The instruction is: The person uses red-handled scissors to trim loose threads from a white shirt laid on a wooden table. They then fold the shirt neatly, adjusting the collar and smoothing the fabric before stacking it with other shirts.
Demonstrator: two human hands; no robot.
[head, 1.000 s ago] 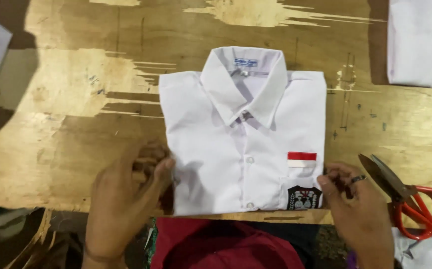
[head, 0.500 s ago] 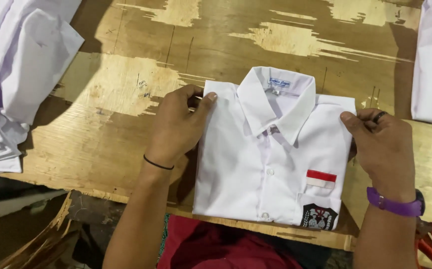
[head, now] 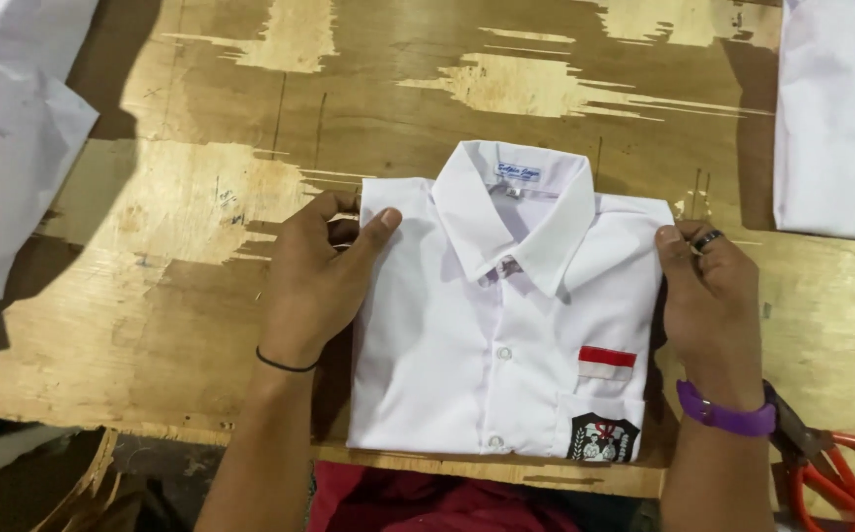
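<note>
Your left hand (head: pixel 321 281) grips the left edge of the folded white short-sleeved shirt with a pointed collar (head: pixel 506 325): the thumb lies flat on top of the shoulder panel, and the curled fingers tuck under the fold, so the hand is pinching the cloth rather than spread. A thin black band sits on that wrist. Your right hand (head: pixel 708 296) does the same on the opposite edge, thumb on the upper corner of the shoulder, the ringed fingers wrapped round the side; a purple wristband (head: pixel 725 416) circles the wrist.

The shirt lies flat between your two hands on the worn, scuffed plywood surface (head: pixel 181 266), collar away from you, its lower hem at the near edge. A small red-and-white rectangular patch (head: pixel 606 363) and a black crest badge (head: pixel 602 439) sit on the chest pocket, just inside your right hand.

Orange-handled scissors (head: pixel 831 463) lie just beyond your right wrist. More white cloth (head: pixel 9 167) is heaped well outside your left hand, and another white garment (head: pixel 836 118) lies beyond your right.
</note>
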